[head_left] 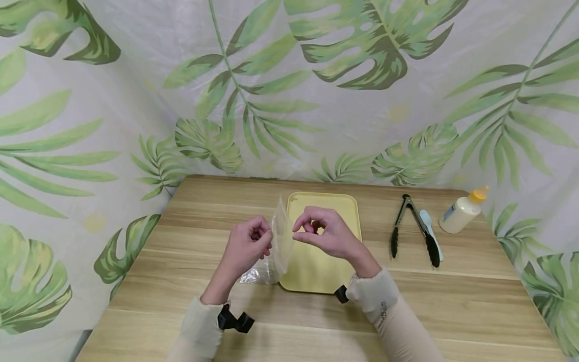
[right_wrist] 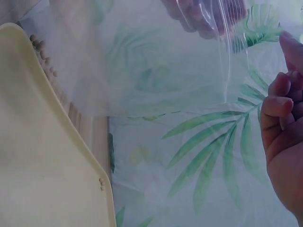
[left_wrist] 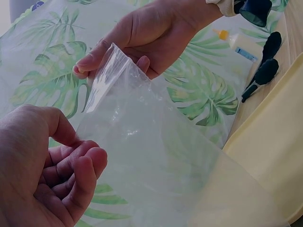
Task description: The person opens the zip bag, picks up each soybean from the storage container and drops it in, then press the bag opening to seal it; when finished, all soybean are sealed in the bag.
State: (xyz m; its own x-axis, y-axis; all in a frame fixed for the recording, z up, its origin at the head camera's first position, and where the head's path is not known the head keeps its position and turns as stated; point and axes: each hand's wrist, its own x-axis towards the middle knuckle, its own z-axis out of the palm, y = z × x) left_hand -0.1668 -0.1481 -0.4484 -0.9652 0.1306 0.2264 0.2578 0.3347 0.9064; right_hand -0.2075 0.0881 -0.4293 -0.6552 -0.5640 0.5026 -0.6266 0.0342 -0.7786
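Note:
A clear zip bag (head_left: pixel 281 236) hangs upright between my hands, beside the yellow tray (head_left: pixel 316 266). My left hand (head_left: pixel 248 244) pinches its edge between thumb and finger; the other fingers are curled. In the left wrist view the bag's zip corner (left_wrist: pixel 111 59) overlaps my right hand (left_wrist: pixel 156 35). There my left hand (left_wrist: pixel 61 165) grips below that corner. The right wrist view has my right hand (right_wrist: pixel 289 127) beside the zip edge, its fingers loosely bent with nothing between them. Small tan round pieces (right_wrist: pixel 45 54) show near the bag's lower end.
Black-handled tongs (head_left: pixel 411 221), a pale blue spoon (head_left: pixel 427 223) and a white bottle with an orange nozzle (head_left: pixel 461 213) lie or stand to the right on the wooden table (head_left: pixel 190 271). A few tan bits (head_left: pixel 294 199) sit in the tray's far left corner. Leaf-patterned cloth (head_left: pixel 271 75) hangs behind.

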